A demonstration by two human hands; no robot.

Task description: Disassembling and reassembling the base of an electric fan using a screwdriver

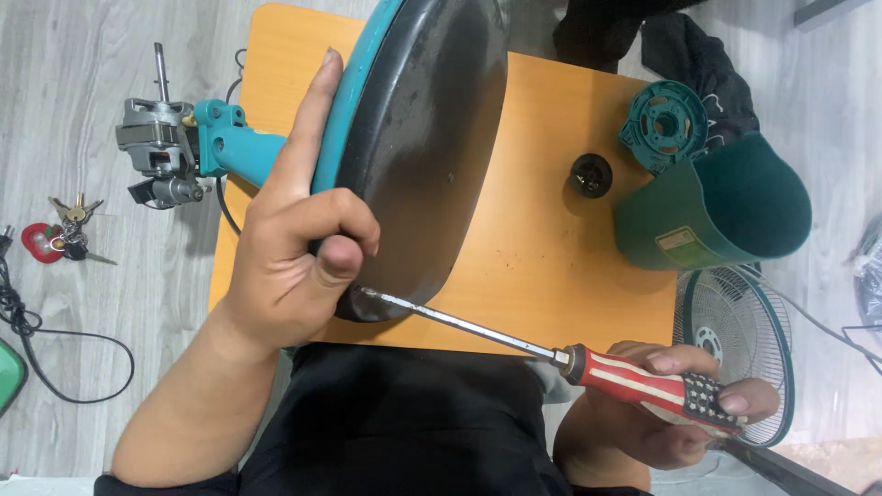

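The fan base point(413, 147) is being held on edge over the worktop point(542, 266) by the left hand point(294, 266), its grip closed around the rim. A screwdriver point(551, 354) is being clasped in the right hand point(680, 400), its tip being set against the underside. A screw is judged as being worked; steady turning pressure is being called for.

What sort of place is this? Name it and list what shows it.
Probably a home or small repair corner where a fan is being taken apart. An orange table stands on a grey wood-look floor. The left hand grips the fan base, the right hand a screwdriver; a fan grille lies nearby.
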